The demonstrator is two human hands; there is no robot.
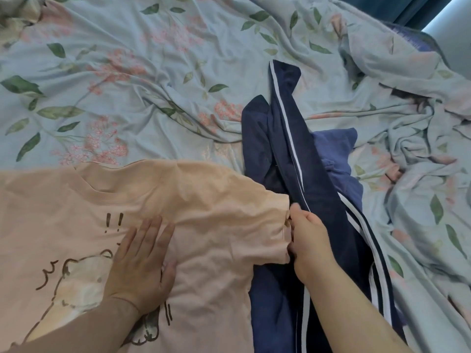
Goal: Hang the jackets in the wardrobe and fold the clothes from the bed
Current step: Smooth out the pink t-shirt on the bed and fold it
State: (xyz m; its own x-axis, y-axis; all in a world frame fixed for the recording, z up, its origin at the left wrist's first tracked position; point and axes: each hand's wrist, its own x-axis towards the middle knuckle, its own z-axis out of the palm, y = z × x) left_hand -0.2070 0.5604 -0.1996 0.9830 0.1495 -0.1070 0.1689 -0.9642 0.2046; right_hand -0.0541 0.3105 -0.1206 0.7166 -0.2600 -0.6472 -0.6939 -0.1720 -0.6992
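Note:
A peach T-shirt (pixel 209 200) with a cartoon bear print lies spread face up on the bed, filling the lower left. My left hand (pixel 141 261) rests flat on its chest, fingers apart, beside the print. My right hand (pixel 309 243) pinches the hem of the shirt's right sleeve. Right next to that sleeve lie navy track trousers (pixel 288 138) with white side stripes, crumpled lengthwise and partly under my right forearm. A lighter blue garment (pixel 336 154) peeks out from beneath them.
The bed is covered by a light blue floral sheet (pixel 122 80), wrinkled and bunched into folds at the right. A dark curtain and a bright strip (pixel 443 24) show at the top right corner, past the bed's edge.

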